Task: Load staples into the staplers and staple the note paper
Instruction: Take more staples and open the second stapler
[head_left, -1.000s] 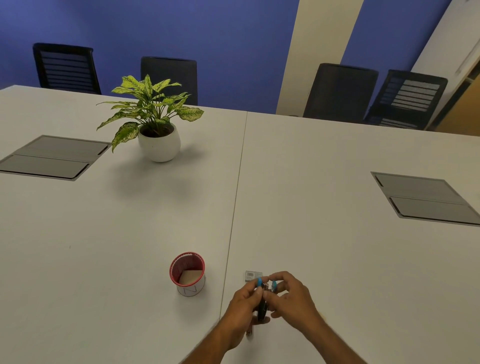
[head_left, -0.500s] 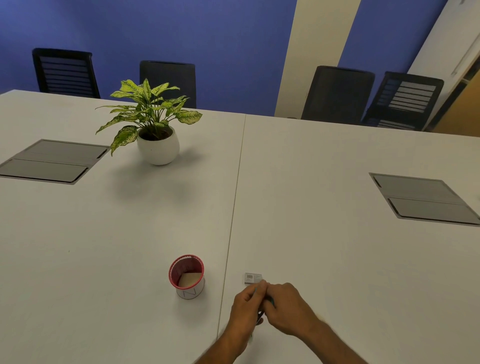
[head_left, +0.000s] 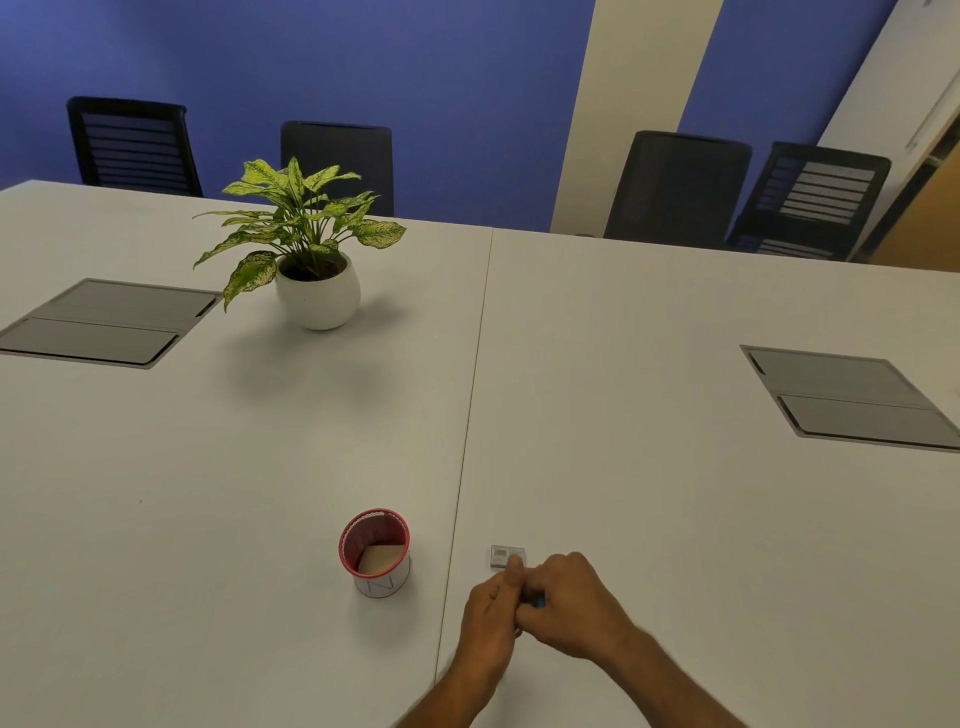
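So we've got both hands bunched together at the near edge of the big white table (head_left: 649, 415). Our left hand (head_left: 488, 618) has its fingers curled in around a small stapler with a blue bit (head_left: 540, 603), and our right hand (head_left: 571, 605) is wrapped over the top of it, fingers clenched down on the same thing. Only a sliver of blue peeks out between the two hands, the rest of the stapler is buried, so we can't tell if it's flipped open or snapped closed.

Just past our knuckles, touching or nearly touching the left thumb tip, sits a small grey box of staples with a barcode label (head_left: 507, 556), lying flat on the table. Can't tell whether it's open.

Left of that, on the other side of the table seam, stands a red-rimmed round mesh pen cup (head_left: 375, 552), upright. Inside we see what looks like a tan square of note paper lying at the bottom, nothing else we can make out.

Farther back on the left, a round white ceramic pot (head_left: 318, 296) holds a leafy green-and-cream speckled plant (head_left: 296, 218) in dark soil. Grey flip-lid cable hatches (head_left: 104, 322) are sunk into the table on each side, lids down.
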